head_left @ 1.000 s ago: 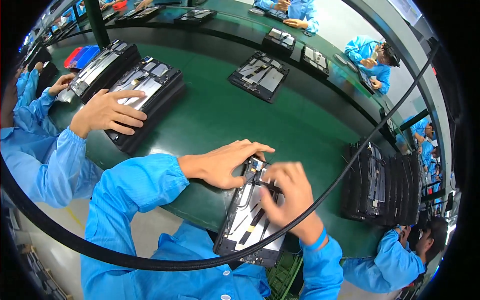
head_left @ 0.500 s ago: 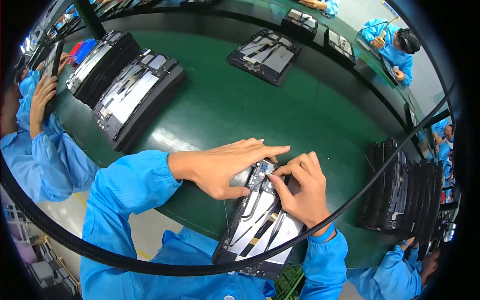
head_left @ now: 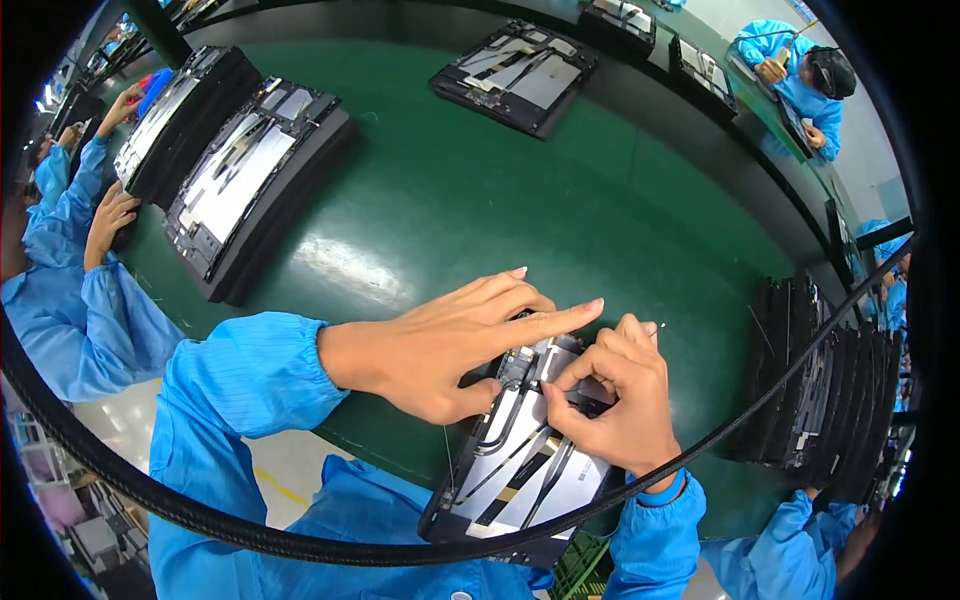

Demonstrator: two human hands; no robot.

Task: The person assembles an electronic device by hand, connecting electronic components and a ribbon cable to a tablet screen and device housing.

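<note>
An opened tablet (head_left: 520, 455) with silver battery plates, black flat cables and a tan strip lies tilted on the table in front of me. Across its far left corner stretches my left hand (head_left: 445, 345), open, fingers extended and the thumb at the tablet's left edge. My right hand (head_left: 615, 395) is pinched over the far right part of the tablet, thumb against the fingers near the cables. Whatever sits in that pinch is hidden; a thin pale tip shows beyond the fingers. Part of the tablet's far end is covered by both hands.
Stacks of opened tablets (head_left: 245, 190) stand at left; another opened tablet (head_left: 515, 75) lies at the far side. More tablets (head_left: 815, 380) stand on edge at right. A black cable (head_left: 400, 550) arcs across the view. Co-workers in blue sit left, right and far right. A green crate (head_left: 580, 570) is below.
Both my hands have shifted slightly over the tablet, the right one a little lower. The view has tilted slightly. At left, a co-worker's upright tablet is no longer seen raised.
</note>
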